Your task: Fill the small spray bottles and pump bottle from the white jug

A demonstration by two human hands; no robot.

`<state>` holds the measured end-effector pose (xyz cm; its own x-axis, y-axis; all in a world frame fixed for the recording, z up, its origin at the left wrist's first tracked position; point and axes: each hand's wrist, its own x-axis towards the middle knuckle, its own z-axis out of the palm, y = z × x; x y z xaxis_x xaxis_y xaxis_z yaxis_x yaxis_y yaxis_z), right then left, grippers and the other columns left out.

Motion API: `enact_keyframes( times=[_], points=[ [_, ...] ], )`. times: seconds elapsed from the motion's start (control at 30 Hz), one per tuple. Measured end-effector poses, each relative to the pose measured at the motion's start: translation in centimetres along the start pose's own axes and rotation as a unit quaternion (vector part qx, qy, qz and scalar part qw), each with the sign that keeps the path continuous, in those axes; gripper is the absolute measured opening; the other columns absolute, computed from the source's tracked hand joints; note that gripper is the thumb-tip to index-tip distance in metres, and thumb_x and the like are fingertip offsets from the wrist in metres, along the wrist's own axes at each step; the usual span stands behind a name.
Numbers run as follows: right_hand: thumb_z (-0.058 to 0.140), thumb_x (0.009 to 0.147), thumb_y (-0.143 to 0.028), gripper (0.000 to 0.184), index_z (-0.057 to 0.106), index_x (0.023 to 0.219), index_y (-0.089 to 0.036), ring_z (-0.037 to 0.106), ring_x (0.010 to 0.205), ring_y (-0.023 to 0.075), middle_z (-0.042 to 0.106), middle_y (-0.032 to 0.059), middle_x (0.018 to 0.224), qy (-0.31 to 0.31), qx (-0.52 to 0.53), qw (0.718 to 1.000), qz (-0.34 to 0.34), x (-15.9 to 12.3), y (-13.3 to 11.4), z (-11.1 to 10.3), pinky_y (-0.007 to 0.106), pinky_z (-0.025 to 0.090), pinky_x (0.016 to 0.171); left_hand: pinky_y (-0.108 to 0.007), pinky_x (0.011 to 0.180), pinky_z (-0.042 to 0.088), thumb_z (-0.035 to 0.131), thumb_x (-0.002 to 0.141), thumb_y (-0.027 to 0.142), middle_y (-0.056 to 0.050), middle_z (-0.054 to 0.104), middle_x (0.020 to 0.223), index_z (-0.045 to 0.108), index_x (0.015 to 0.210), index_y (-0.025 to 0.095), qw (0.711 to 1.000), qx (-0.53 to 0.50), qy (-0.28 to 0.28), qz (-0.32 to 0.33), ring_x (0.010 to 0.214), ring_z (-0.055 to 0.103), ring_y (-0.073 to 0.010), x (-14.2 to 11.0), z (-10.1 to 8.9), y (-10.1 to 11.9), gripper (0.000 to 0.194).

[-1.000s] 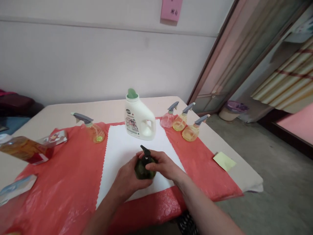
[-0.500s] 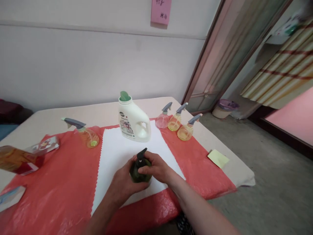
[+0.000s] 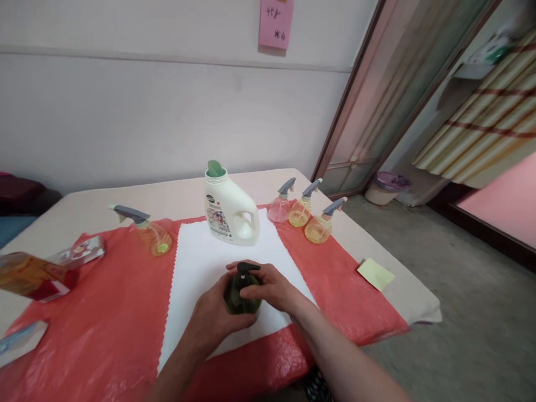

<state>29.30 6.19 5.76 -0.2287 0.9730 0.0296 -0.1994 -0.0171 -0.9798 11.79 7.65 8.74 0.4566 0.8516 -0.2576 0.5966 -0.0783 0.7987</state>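
Well, left hand [image 3: 211,315] wraps dark green bottle [image 3: 235,304], right hand [image 3: 273,286] curls round pump [image 3: 243,271]; slack left grip might let bottle twist.

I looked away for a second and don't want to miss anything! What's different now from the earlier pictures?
The black pump spout turned clockwise: it pointed away and a little left, and now it points right. Nothing was let go: the left hand and right hand are still on the dark green bottle. The white jug and spray bottles stayed put.
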Motion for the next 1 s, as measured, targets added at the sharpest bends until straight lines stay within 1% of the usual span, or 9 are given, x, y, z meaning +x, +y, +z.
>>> enact_keyframes(
  times=[0.13, 0.2, 0.27, 0.37, 0.47, 0.57, 0.77, 0.87, 1.0],
  points=[
    [0.088, 0.059, -0.038, 0.045, 0.068, 0.096, -0.025, 0.061, 0.091, 0.0214, 0.068, -0.0019, 0.093, 0.098, -0.102, 0.990, 0.009, 0.0, 0.3, 1.0, 0.037, 0.049, 0.086, -0.036, 0.086, 0.054, 0.078, 0.065, 0.032, -0.003, 0.076, 0.114, 0.056, 0.136, 0.025, 1.000, -0.011, -0.010, -0.001, 0.105, 0.071, -0.0287, 0.2, 0.2, -0.3, 0.075],
    [0.089, 0.057, -0.036, 0.047, 0.066, 0.097, -0.025, 0.059, 0.089, 0.0208, 0.067, -0.0028, 0.091, 0.130, -0.144, 0.981, 0.016, 0.0, 0.3, 1.4, 0.036, 0.048, 0.084, -0.037, 0.087, 0.053, 0.079, 0.064, 0.031, -0.003, 0.075, 0.115, 0.054, 0.139, 0.026, 1.000, -0.011, -0.008, 0.004, 0.105, 0.071, -0.0291, 0.3, 0.3, -0.5, 0.079],
    [0.090, 0.057, -0.036, 0.052, 0.067, 0.102, -0.026, 0.059, 0.094, 0.0213, 0.067, -0.0021, 0.096, 0.117, -0.137, 0.984, 0.011, 0.0, 0.3, 1.3, 0.036, 0.047, 0.085, -0.037, 0.086, 0.053, 0.078, 0.065, 0.032, -0.003, 0.075, 0.115, 0.054, 0.139, 0.026, 1.000, -0.009, -0.010, 0.013, 0.103, 0.071, -0.0290, 0.3, 0.3, -0.5, 0.078],
    [0.087, 0.063, -0.038, 0.058, 0.068, 0.116, -0.027, 0.059, 0.102, 0.0219, 0.067, 0.0003, 0.108, 0.051, -0.067, 0.996, -0.006, -0.1, 0.0, 0.5, 0.036, 0.046, 0.090, -0.038, 0.088, 0.053, 0.079, 0.064, 0.032, -0.003, 0.075, 0.115, 0.055, 0.138, 0.025, 1.000, -0.015, -0.008, 0.009, 0.103, 0.070, -0.0291, 0.1, 0.1, -0.4, 0.078],
    [0.084, 0.067, -0.039, 0.049, 0.071, 0.112, -0.024, 0.060, 0.106, 0.0228, 0.068, 0.0025, 0.112, 0.007, 0.005, 1.000, -0.004, -0.1, 0.0, -0.2, 0.037, 0.047, 0.092, -0.039, 0.090, 0.052, 0.080, 0.062, 0.030, -0.004, 0.074, 0.116, 0.054, 0.139, 0.023, 1.000, -0.025, 0.004, -0.004, 0.108, 0.068, -0.0304, 0.0, -0.1, -0.2, 0.081],
    [0.089, 0.062, -0.041, 0.045, 0.070, 0.097, -0.022, 0.061, 0.094, 0.0211, 0.069, 0.0007, 0.097, 0.037, 0.010, 0.999, 0.000, 0.1, 0.5, 0.0, 0.036, 0.049, 0.085, -0.037, 0.089, 0.052, 0.080, 0.062, 0.029, -0.004, 0.074, 0.117, 0.055, 0.139, 0.023, 0.999, -0.036, -0.005, -0.005, 0.108, 0.068, -0.0299, 0.0, -0.1, -0.1, 0.081],
    [0.092, 0.054, -0.045, 0.052, 0.063, 0.091, -0.023, 0.060, 0.081, 0.0190, 0.068, -0.0027, 0.085, 0.091, -0.065, 0.994, 0.017, 0.3, 1.2, 0.5, 0.033, 0.049, 0.074, -0.033, 0.082, 0.052, 0.081, 0.062, 0.028, -0.003, 0.075, 0.113, 0.058, 0.138, 0.024, 0.998, -0.057, -0.031, -0.011, 0.102, 0.070, -0.0281, 0.1, 0.0, -0.3, 0.080],
    [0.091, 0.057, -0.041, 0.055, 0.068, 0.103, -0.023, 0.062, 0.090, 0.0202, 0.070, -0.0011, 0.095, 0.058, -0.065, 0.996, 0.015, 0.1, 0.5, -0.1, 0.035, 0.050, 0.082, -0.035, 0.084, 0.052, 0.081, 0.061, 0.029, -0.004, 0.076, 0.112, 0.058, 0.138, 0.023, 0.999, -0.045, -0.027, -0.007, 0.103, 0.070, -0.0297, 0.2, 0.1, -0.5, 0.080],
    [0.083, 0.071, -0.036, 0.054, 0.069, 0.122, -0.027, 0.062, 0.109, 0.0221, 0.071, 0.0004, 0.112, -0.073, -0.044, 0.996, 0.020, -0.4, -0.8, -1.3, 0.037, 0.047, 0.097, -0.038, 0.086, 0.053, 0.082, 0.061, 0.030, -0.004, 0.076, 0.109, 0.060, 0.134, 0.023, 0.998, -0.049, -0.038, -0.006, 0.104, 0.069, -0.0317, 0.3, 0.3, -0.9, 0.077]
  ],
)
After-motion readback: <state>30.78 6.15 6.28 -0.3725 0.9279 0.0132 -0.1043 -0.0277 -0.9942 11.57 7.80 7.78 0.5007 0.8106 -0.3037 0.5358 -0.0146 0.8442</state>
